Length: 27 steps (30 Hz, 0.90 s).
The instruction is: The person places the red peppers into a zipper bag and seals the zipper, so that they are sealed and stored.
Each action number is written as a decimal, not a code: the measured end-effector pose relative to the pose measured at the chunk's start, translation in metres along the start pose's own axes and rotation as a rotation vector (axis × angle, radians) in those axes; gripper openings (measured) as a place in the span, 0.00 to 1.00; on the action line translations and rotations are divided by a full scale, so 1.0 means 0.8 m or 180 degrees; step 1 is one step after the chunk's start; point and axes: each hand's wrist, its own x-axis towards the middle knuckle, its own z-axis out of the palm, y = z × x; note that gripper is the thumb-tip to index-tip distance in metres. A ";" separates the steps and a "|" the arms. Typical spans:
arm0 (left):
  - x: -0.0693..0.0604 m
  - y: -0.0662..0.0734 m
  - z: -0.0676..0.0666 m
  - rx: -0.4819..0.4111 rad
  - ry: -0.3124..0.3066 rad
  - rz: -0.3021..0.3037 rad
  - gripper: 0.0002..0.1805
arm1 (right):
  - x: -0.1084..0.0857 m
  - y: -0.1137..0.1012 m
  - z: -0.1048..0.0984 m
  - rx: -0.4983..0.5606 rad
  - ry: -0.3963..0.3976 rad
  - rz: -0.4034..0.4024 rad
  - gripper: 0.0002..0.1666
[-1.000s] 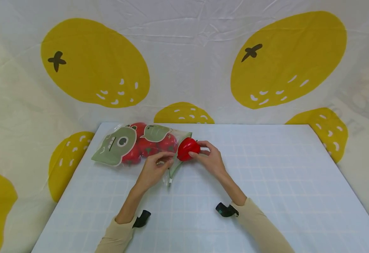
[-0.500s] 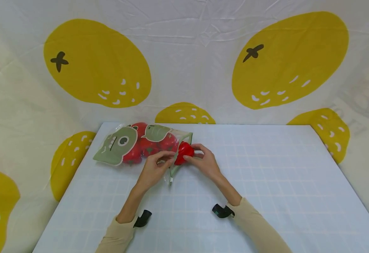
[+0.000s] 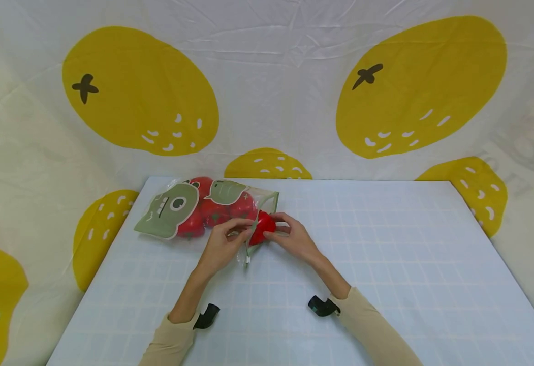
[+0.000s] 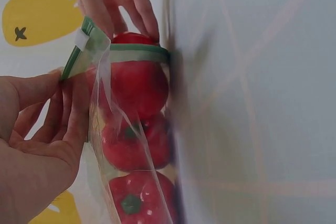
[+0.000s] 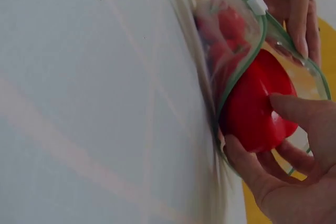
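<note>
A clear zip bag (image 3: 267,195) with a green monster print lies on the table, its mouth to the right. Inside it are several red bell peppers (image 4: 137,140). My left hand (image 3: 224,246) pinches the upper edge of the mouth near the white slider (image 5: 258,5), holding it up. Fingers and thumb of my right hand (image 3: 296,239) grip another red bell pepper (image 5: 261,103), which is partly within the green-rimmed opening. The far side of that pepper is hidden by the bag's edge in the head view.
The bag rests on a pale blue table (image 3: 385,264) with a grid pattern, close to its back edge. Behind hangs a white cloth (image 3: 276,91) printed with yellow fruit. Black wrist cameras (image 3: 323,306) sit at both sleeves.
My right hand has moved left and slightly toward me, carrying the red bell pepper from in front of the bag's mouth into the opening. My left hand has stayed at the edge.
</note>
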 end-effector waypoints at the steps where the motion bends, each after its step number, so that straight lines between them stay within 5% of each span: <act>1: 0.000 0.001 0.000 0.0007 -0.0007 -0.0013 0.15 | 0.001 0.000 0.001 -0.0004 -0.0031 -0.0032 0.30; 13: -0.001 0.000 0.000 -0.0073 0.0030 0.0045 0.14 | 0.014 0.005 0.015 0.0142 -0.0204 -0.0536 0.25; 27: 0.000 -0.003 0.001 -0.0102 -0.0024 0.0208 0.14 | 0.035 0.010 0.024 -0.0006 -0.0257 -0.0738 0.21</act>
